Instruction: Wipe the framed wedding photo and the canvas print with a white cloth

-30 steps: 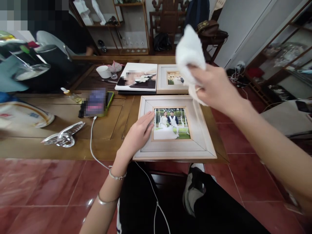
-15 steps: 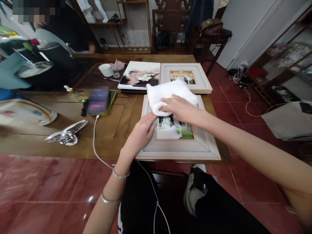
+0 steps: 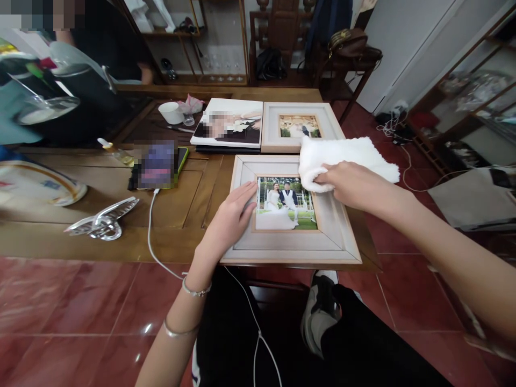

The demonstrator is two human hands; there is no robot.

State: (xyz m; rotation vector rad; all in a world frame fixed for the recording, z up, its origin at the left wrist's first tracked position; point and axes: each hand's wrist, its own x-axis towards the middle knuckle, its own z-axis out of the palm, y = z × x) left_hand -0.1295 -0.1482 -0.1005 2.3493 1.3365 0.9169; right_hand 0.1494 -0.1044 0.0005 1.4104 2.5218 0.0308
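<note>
A pale wooden picture frame [image 3: 290, 244] with a wedding photo lies flat on the near corner of the wooden table [image 3: 100, 236]. My left hand [image 3: 230, 217] rests flat on the frame's left side, fingers stretched out and touching the photo's edge. My right hand [image 3: 350, 185] presses a white fluffy cloth [image 3: 342, 156] against the frame's upper right corner, fingers curled on the cloth. A smaller frame [image 3: 298, 126] and a photo album [image 3: 228, 126] lie just behind.
A phone [image 3: 157, 164] with a white charging cable, a silver hair clip [image 3: 100, 223], a small bottle, a white cup [image 3: 171, 112] and a plate [image 3: 36, 185] sit on the table's left part. A person in dark clothes is at the far left. Red floor tiles lie below.
My right hand came down with the cloth from the air onto the frame, swept over the photo, then moved right to the upper right corner. My left hand has stayed put.
</note>
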